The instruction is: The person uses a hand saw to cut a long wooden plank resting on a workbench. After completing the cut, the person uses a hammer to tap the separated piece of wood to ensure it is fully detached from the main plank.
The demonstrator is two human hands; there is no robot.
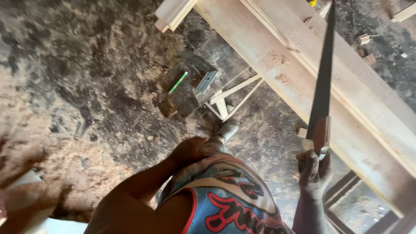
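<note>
Under you spreads the dirt floor (78,86), dark and strewn with pale sawdust. Across the upper right run long pale planks (303,73), stacked side by side on a slant, with sawdust piled on their top faces. They rest on a light wooden trestle (229,97) whose thin legs show beneath their lower edge, which keeps the wood off the ground.

Your right hand (314,167) is wrapped closed around the wooden handle of a handsaw (323,86). Its dark blade rises steeply from your fist, lying across the planks with the tip up near the top edge of the view.

Your left hand (190,149) rests on your bent knee, apparently as a brace; whether its fingers are curled or flat you cannot tell.

On the floor beyond your shoe (227,130) lie a grey metal square (206,80) and 1 green pencil (178,82), apart from the planks.
</note>
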